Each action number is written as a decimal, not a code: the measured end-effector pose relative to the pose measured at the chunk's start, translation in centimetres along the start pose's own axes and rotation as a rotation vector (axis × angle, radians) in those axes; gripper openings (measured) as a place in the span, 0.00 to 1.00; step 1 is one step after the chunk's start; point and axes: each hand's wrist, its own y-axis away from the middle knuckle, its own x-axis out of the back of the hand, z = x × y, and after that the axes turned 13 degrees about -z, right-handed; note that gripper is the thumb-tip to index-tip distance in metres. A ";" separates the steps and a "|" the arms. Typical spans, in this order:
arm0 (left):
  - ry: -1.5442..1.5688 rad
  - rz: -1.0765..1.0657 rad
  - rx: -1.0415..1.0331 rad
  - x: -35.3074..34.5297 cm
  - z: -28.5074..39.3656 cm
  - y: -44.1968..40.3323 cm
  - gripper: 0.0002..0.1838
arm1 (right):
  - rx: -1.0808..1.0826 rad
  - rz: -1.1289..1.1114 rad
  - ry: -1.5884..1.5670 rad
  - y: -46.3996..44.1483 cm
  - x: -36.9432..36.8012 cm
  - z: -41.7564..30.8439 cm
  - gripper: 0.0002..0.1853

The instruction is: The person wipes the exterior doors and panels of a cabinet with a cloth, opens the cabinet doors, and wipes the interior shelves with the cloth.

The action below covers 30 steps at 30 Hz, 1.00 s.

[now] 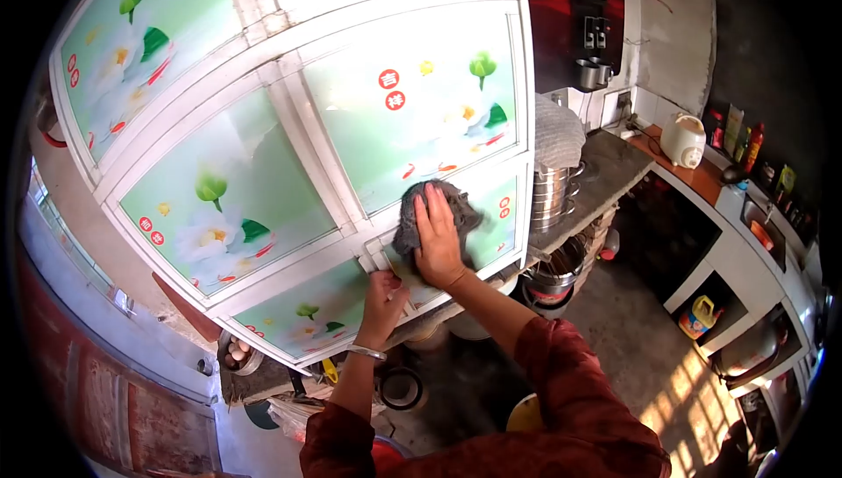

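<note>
A white-framed cabinet [320,175] with green flower-print panels fills the upper left and middle of the head view. My right hand [438,241] lies with its fingers stretched over a dark grey cloth [408,231], pressing it flat against a lower panel and the frame bar. Lower and to the left, my left hand [381,307] has its fingers curled at the cabinet's lower frame, by the edge of a small door. Whether those fingers grip the frame edge is hard to make out, but they are closed against it.
Right of the cabinet, a steel steamer pot [553,197] stands on a ledge [605,171] under a grey cloth cover. Farther right are a counter with a white rice cooker [683,141], bottles, and a yellow jug [699,317] below. A bowl of eggs [239,355] sits at lower left.
</note>
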 end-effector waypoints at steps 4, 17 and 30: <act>0.041 0.013 -0.026 0.3 -0.3 -0.1 0.21 | -0.033 0.210 0.074 -0.8 3.4 7.9 0.40; -0.002 0.082 0.128 -0.2 2.3 -0.1 0.20 | 0.069 0.165 0.159 -3.5 6.1 9.9 0.38; -0.026 0.084 0.094 0.1 0.6 -0.6 0.20 | -0.046 0.052 0.064 5.3 0.2 9.4 0.42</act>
